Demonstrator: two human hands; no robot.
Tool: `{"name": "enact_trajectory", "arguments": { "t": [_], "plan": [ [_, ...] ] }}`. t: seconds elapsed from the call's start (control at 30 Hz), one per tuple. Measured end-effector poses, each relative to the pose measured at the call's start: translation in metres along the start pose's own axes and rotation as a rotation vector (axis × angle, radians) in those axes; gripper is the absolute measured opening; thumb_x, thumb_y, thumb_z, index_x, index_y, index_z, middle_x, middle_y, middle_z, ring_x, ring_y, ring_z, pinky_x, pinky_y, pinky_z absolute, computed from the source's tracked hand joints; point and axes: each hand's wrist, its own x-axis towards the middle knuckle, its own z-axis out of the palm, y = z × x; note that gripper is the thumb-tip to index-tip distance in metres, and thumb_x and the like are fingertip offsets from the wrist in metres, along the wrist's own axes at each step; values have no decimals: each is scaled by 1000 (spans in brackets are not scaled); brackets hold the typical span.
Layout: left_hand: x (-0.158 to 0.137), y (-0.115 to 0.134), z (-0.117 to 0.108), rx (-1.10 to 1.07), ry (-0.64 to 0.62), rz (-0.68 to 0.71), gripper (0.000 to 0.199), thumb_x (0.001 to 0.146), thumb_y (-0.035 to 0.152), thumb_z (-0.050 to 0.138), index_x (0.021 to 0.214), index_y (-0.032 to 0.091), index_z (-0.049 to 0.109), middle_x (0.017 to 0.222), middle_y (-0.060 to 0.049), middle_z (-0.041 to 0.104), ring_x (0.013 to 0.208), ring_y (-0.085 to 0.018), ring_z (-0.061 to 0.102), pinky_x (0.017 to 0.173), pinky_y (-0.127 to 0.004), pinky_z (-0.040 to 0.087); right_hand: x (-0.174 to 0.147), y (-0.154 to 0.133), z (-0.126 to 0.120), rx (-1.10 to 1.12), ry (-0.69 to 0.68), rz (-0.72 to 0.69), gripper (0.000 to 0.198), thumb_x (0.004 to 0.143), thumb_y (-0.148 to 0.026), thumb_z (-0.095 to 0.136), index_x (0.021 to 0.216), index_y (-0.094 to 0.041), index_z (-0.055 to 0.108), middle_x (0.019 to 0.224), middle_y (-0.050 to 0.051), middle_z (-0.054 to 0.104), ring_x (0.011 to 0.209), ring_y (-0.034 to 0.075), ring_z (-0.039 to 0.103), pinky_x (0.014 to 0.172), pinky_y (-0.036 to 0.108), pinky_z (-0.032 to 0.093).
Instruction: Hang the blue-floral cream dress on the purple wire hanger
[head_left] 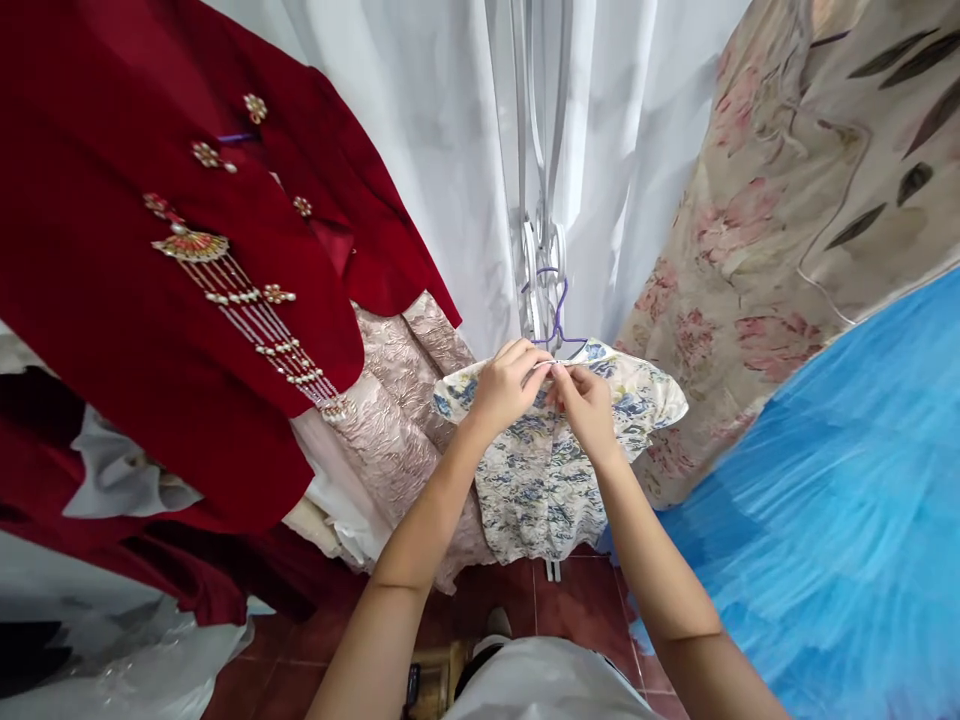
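Note:
A short-sleeved blouse (540,480) with a blue floral print on cream hangs in front of me from a purple hanger (559,312). At the neckline, my left hand (510,382) is closed in a pinch on the blouse's thin pale edge. My right hand (585,405) pinches the same edge just to the right, thumb and fingers together. The fingertips of both hands nearly meet at the middle of the neck. What lies right between them is too small to make out.
White hooks on a rack (536,280) stand behind, before white curtains (420,130). A dark red jacket (247,200) with beaded brooches and a pink brocade garment (405,410) hang left. A floral dress (750,240) and blue tulle (840,500) hang right. Red tiles (577,610) lie below.

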Motion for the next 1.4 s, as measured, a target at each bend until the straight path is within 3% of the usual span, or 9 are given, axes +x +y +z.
{"name": "enact_trajectory", "arguments": {
  "t": [0.27,0.43,0.63,0.8,0.9,1.0,1.17,1.27,1.4],
  "plan": [
    [16,0,-14,-242,318,-35,13,100,24,55,92,19,65,89,-4,65,84,-15,61,73,-28,50,-19,10,16,-77,102,-67,38,94,-40,59,62,-20,58,49,-3,50,47,12,43,49,27,34],
    [12,-59,-61,-428,580,-255,19,94,39,65,94,20,65,88,-3,64,84,-15,63,79,-27,52,-62,54,12,-163,52,101,43,92,-42,59,55,-20,53,50,-2,49,50,13,45,52,27,34],
    [-81,-140,-73,-917,630,-609,45,69,51,87,85,20,59,75,4,59,64,-9,58,70,-24,54,-95,85,8,-218,-137,217,42,93,-46,57,60,-20,58,55,0,56,55,16,49,55,28,37],
    [-156,-117,-23,-920,850,-965,53,67,67,77,85,21,57,74,2,60,64,-12,58,63,-25,51,-102,102,8,-313,-210,286,42,93,-46,57,60,-20,57,52,-1,51,51,15,45,52,28,34],
    [-177,-67,9,-919,642,-1015,45,74,62,74,86,22,60,74,2,61,62,-12,56,60,-24,47,-108,102,5,-371,-265,279,25,88,-42,66,81,-19,69,68,1,65,62,18,56,59,28,41],
    [-177,-10,31,-832,128,-865,27,86,47,69,86,20,66,80,-1,66,73,-15,61,68,-26,48,-116,93,-1,-269,-484,228,34,78,-38,78,104,-19,71,97,6,73,87,24,64,78,33,50],
    [-161,45,45,-811,-234,-760,25,92,42,61,96,18,67,86,-4,66,83,-19,63,78,-29,48,-127,71,-30,-177,-673,308,30,91,-40,62,73,-16,64,68,-1,61,65,16,53,63,27,46],
    [-171,52,50,-934,-338,-829,40,82,43,74,112,20,62,94,-3,66,87,-20,64,80,-29,50,-132,57,-61,-201,-595,318,37,94,-42,57,69,-16,63,66,0,61,62,15,51,62,27,44],
    [-214,62,64,-870,-572,-890,46,74,42,80,111,18,68,109,-6,70,104,-25,64,94,-35,50,-138,47,-106,-86,-178,325,35,88,-51,64,77,-17,69,72,5,69,66,20,60,65,31,52]
  ]
}}
